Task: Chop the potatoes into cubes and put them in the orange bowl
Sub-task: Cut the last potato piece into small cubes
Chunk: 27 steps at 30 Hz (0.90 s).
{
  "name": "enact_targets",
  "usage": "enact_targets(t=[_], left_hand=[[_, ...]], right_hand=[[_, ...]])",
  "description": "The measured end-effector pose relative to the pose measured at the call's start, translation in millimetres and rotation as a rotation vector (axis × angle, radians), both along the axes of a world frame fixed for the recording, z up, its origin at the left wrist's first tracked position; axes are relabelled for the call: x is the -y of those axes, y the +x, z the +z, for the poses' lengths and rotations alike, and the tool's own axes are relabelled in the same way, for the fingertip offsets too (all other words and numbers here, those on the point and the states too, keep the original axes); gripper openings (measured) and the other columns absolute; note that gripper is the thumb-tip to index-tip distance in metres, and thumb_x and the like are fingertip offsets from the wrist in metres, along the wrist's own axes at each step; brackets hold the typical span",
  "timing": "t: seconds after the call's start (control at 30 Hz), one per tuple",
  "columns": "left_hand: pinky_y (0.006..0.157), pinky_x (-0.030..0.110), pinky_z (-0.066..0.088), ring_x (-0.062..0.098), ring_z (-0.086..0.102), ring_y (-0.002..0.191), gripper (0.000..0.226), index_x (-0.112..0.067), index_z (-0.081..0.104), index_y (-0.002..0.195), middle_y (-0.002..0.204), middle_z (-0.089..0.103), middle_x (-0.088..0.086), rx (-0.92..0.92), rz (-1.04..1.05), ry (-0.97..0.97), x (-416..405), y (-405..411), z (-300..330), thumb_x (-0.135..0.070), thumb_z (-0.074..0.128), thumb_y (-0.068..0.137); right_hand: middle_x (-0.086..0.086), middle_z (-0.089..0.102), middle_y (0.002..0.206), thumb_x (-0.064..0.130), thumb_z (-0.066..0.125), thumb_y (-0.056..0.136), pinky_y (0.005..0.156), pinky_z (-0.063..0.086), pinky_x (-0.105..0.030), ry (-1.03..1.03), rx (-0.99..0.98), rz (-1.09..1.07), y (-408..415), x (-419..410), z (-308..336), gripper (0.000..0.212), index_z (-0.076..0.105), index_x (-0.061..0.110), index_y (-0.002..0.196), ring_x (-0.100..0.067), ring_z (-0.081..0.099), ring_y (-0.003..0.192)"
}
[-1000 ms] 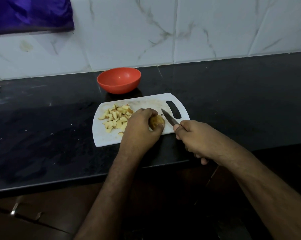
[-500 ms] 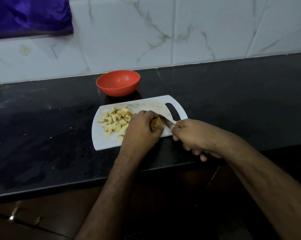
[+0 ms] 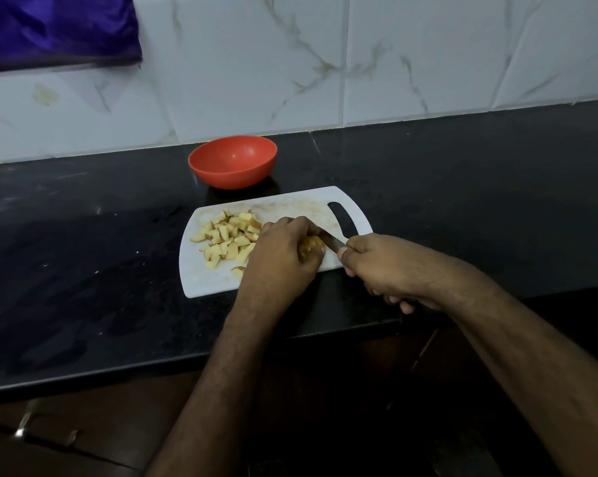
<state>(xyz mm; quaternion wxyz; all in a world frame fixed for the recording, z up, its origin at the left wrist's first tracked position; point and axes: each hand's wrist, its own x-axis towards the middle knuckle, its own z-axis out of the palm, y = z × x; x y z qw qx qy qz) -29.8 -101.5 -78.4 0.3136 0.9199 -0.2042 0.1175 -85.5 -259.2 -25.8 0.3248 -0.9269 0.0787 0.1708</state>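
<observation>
— Potato piece (image 3: 310,246) on the right half of the white chopping board (image 3: 208,282), mostly hidden under curled fingers. Long axis? Cannot tell; too little showing.

— Pinned by the left hand (image 3: 279,251), fingers curled over the top and far side, thumb at the near right edge. Gripping, not merely resting.

— And the knife (image 3: 330,242)?

— Held in the right hand (image 3: 380,266), fingers wrapped tight round the handle, blade pointing up-left and touching the potato's right side, just beside the left fingertips. Cutting from the right, then, with the holding fingers immediately left of the edge.

— So the relation that counts: blade right, fingers left, almost no gap between. Probably best to creep the fingers leftward before each stroke.

— Cut cubes (image 3: 229,239) heaped just left of the left hand, on the same board. Orange bowl (image 3: 232,162) beyond the board's far edge, apart from it, with nothing visible inside.

— Left hand nearer both heap and bowl. Transfer not yet begun, by the look of it.

— All on a black counter (image 3: 84,256), marbled white tiles (image 3: 256,63) behind.
</observation>
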Motion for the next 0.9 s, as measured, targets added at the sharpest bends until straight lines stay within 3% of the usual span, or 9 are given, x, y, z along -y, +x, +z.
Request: enact_targets(t=[0.3,0.43,0.57,0.67,0.8,0.9], left_hand=[[0.086,0.024,0.042,0.011,0.054,0.103,0.022,-0.026,0.068,0.111,0.106,0.064,-0.009,-0.023,-0.02,-0.034,-2.0,4.4,1.4,-0.026,0.07,0.089],[0.089,0.025,0.043,0.011,0.054,0.105,0.022,-0.026,0.068,0.112,0.109,0.064,-0.008,-0.016,-0.024,-0.026,-1.9,6.4,1.3,-0.023,0.069,0.09],[0.088,0.024,0.042,0.012,0.054,0.106,0.022,-0.025,0.067,0.111,0.11,0.064,-0.007,-0.013,-0.024,-0.017,-2.2,7.5,0.3,-0.022,0.068,0.089],[0.088,0.027,0.045,0.014,0.055,0.104,0.02,-0.024,0.068,0.108,0.108,0.064,-0.006,0.005,-0.029,-0.034,-2.7,8.1,-1.1,-0.022,0.068,0.088],[0.083,0.027,0.045,0.015,0.055,0.1,0.018,-0.026,0.068,0.106,0.103,0.063,-0.005,0.014,-0.034,-0.037,-2.8,8.0,-1.8,-0.022,0.069,0.088],[0.086,0.032,0.048,0.017,0.056,0.101,0.019,-0.026,0.069,0.106,0.104,0.064,-0.004,0.017,-0.047,-0.036,-2.9,8.6,-1.0,-0.022,0.068,0.088]], right_hand=[[-0.009,0.054,0.071,0.041,0.033,0.107,0.041,0.04,-0.02,-0.055,-0.048,0.021,17.4,-3.6,4.7,0.03,0.051,0.02,0.094,-0.016,0.044,0.045],[-0.018,0.059,0.079,0.035,0.033,0.108,0.044,0.046,-0.027,-0.15,-0.056,0.072,26.3,-10.4,3.6,0.034,0.055,0.009,0.111,-0.027,0.054,0.059],[-0.018,0.061,0.076,0.037,0.033,0.109,0.043,0.05,-0.027,-0.252,-0.047,0.094,29.6,-18.2,3.1,0.035,0.053,0.008,0.111,-0.029,0.059,0.059],[-0.018,0.061,0.073,0.024,0.036,0.108,0.042,0.05,-0.026,-0.297,-0.057,0.097,34.7,-20.9,2.7,0.028,0.057,0.006,0.113,-0.028,0.06,0.057],[-0.017,0.058,0.068,0.01,0.039,0.104,0.038,0.045,-0.023,-0.259,-0.101,0.094,42.5,-23.2,2.0,0.024,0.059,0.0,0.111,-0.025,0.054,0.051],[-0.017,0.059,0.074,0.013,0.039,0.104,0.039,0.044,-0.023,-0.19,-0.118,0.087,49.3,-19.6,2.3,0.027,0.061,-0.001,0.111,-0.024,0.053,0.054]])
